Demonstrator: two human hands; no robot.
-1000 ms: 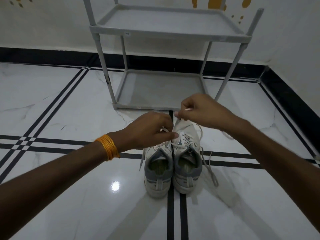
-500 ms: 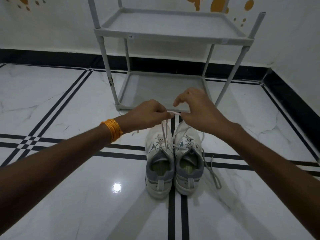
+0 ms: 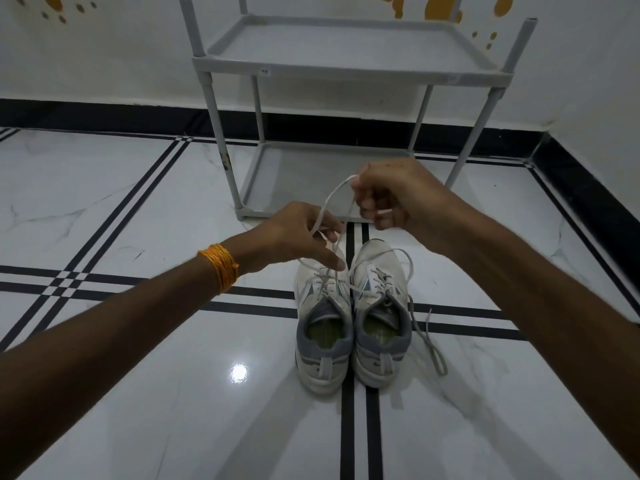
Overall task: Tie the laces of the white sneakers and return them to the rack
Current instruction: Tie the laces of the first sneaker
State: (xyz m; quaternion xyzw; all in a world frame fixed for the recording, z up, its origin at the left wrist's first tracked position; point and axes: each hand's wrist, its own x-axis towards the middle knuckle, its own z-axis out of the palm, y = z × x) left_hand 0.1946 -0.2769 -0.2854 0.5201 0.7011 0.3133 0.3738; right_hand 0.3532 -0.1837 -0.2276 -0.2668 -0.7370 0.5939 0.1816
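Two white sneakers with grey heels stand side by side on the floor, heels toward me: the left sneaker [image 3: 323, 327] and the right sneaker [image 3: 381, 320]. My left hand [image 3: 294, 237] hovers over the left sneaker's toe and pinches its lace [image 3: 332, 199]. That lace arcs up to my right hand [image 3: 391, 195], which is closed on its other part above and beyond the shoes. The right sneaker's laces [image 3: 427, 334] lie loose on the floor at its right side. The grey two-shelf rack [image 3: 349, 71] stands just behind, both shelves bare.
The floor is glossy white marble with black stripes [image 3: 349, 427]. A white wall with a black skirting [image 3: 104, 114] runs behind the rack, and another wall closes the right side. An orange thread band [image 3: 219, 270] sits on my left wrist.
My hands have drawn apart: the right one rose up and to the right with the lace, the left one dropped a little. The lace now forms an arc between them.
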